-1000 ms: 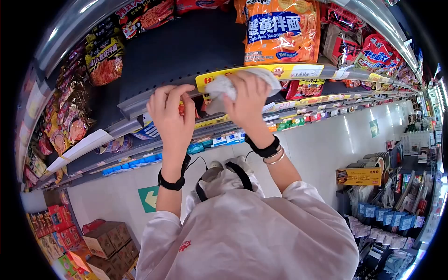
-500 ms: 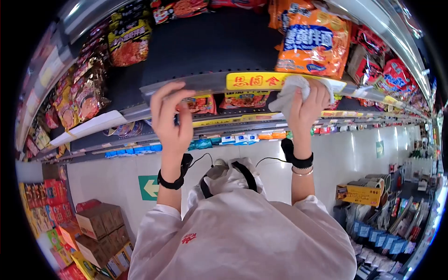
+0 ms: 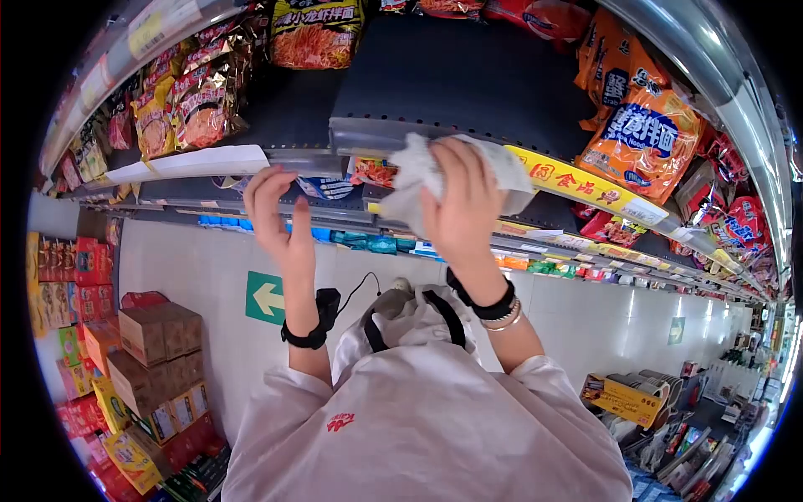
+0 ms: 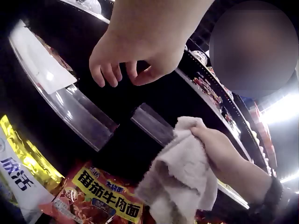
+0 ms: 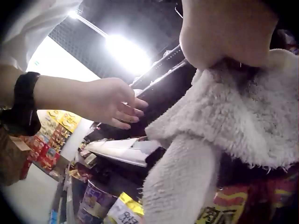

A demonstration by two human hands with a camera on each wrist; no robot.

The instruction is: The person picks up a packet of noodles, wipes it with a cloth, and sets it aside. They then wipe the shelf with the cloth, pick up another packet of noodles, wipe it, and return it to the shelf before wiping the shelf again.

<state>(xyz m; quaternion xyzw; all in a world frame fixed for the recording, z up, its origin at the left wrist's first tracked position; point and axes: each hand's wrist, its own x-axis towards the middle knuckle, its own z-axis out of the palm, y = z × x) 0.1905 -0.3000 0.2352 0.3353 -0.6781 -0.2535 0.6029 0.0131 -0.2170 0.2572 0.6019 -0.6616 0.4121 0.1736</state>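
Note:
My right hand (image 3: 468, 205) grips a fluffy white cloth (image 3: 407, 180) against the clear strip along the shelf's front edge (image 3: 360, 138). The yellow label (image 3: 577, 186) on that edge begins just right of the cloth. In the left wrist view the cloth (image 4: 180, 175) hangs in folds below the right hand's fingers. My left hand (image 3: 283, 222) holds nothing; its fingers bend loosely in front of the shelf, near the white label strip (image 3: 196, 163). Beyond the cloth, the right wrist view shows the same left hand (image 5: 110, 103) in the air.
Orange noodle packs (image 3: 640, 138) lean on the shelf at right, and a black-and-yellow noodle pack (image 3: 316, 35) lies at the back left. Lower shelves hold more packs, including a red noodle pack (image 4: 98, 198). Cardboard boxes (image 3: 159, 335) are stacked on the floor at left.
The right hand slid right with the cloth along the yellow label, then came back left to the bare strip. My left hand moved slightly left and down from the shelf edge. The head view shifted.

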